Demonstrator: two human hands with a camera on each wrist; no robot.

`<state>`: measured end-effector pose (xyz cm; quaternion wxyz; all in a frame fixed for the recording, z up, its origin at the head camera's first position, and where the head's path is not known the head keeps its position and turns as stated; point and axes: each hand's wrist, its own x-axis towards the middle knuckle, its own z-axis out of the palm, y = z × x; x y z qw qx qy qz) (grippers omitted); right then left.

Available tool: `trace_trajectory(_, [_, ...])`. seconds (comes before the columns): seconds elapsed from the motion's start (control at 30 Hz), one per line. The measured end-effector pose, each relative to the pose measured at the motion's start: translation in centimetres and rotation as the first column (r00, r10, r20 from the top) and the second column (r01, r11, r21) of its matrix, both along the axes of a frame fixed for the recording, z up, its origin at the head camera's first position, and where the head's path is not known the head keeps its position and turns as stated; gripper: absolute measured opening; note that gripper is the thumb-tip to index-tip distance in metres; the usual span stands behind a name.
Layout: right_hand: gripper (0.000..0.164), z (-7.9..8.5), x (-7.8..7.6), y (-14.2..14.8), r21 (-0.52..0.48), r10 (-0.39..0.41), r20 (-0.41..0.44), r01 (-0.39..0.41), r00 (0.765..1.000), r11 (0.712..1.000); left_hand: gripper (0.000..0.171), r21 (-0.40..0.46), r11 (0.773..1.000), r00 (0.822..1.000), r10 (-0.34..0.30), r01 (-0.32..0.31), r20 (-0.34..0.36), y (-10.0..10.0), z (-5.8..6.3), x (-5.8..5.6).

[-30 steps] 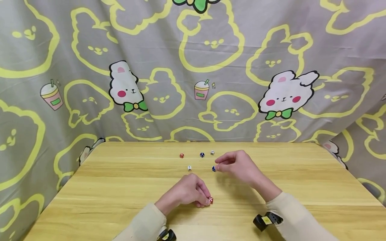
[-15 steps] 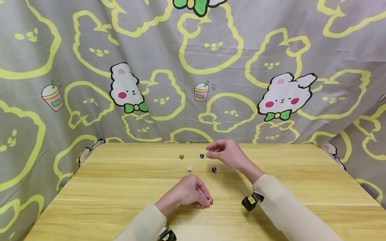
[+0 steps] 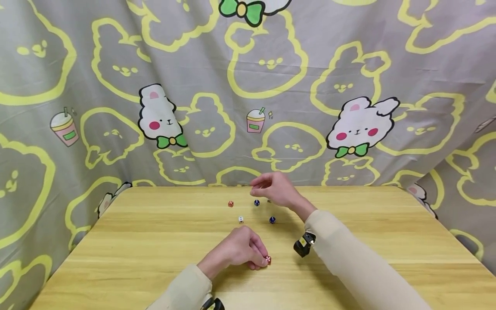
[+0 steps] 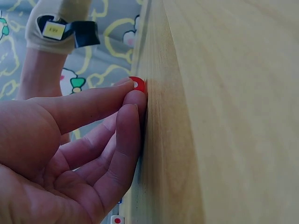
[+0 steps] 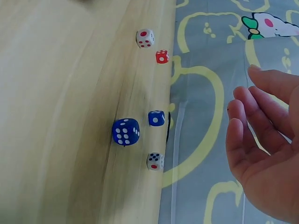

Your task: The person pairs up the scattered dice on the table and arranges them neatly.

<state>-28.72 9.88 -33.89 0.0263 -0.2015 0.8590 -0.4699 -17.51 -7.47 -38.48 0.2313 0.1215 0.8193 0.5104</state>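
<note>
My left hand (image 3: 239,249) rests low at the front of the table and pinches a red die (image 3: 269,260) between thumb and fingertips. The left wrist view shows the same red die (image 4: 138,84) mostly covered by the fingers. Above the back row floats my right hand (image 3: 280,189), fingers loosely bent and holding nothing. Just below it lie a blue die (image 3: 256,203) and a white die (image 5: 155,161), which the hand largely hides in the head view. Nearer the front sit a second blue die (image 3: 272,220) and a white die (image 3: 241,219). Another red die (image 3: 230,204) is back left.
The wooden table (image 3: 155,241) ends at a back edge close behind the rear dice. A grey curtain (image 3: 217,129) with yellow cartoon outlines hangs right behind it. Each wrist wears a black strap camera (image 3: 304,244).
My right hand has left the nearer blue die and moved back and left, over the rear dice. My left hand keeps its pinch on the red die.
</note>
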Motion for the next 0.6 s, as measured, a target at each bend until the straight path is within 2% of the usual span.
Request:
trace_trajectory(0.4, [0.022,-0.8,-1.1,-1.2,0.01,0.034,-0.002,-0.034,0.999,0.999,0.015,-0.004,1.0,1.0,0.007,-0.007,0.001,0.1,0.0,0.0])
trace_trajectory(0.6, [0.028,-1.7,-1.7,-2.3,0.074,0.059,-0.014,-0.058,0.998,0.996,0.014,-0.007,1.0,1.0,0.002,-0.002,-0.002,0.0,0.0,-0.1])
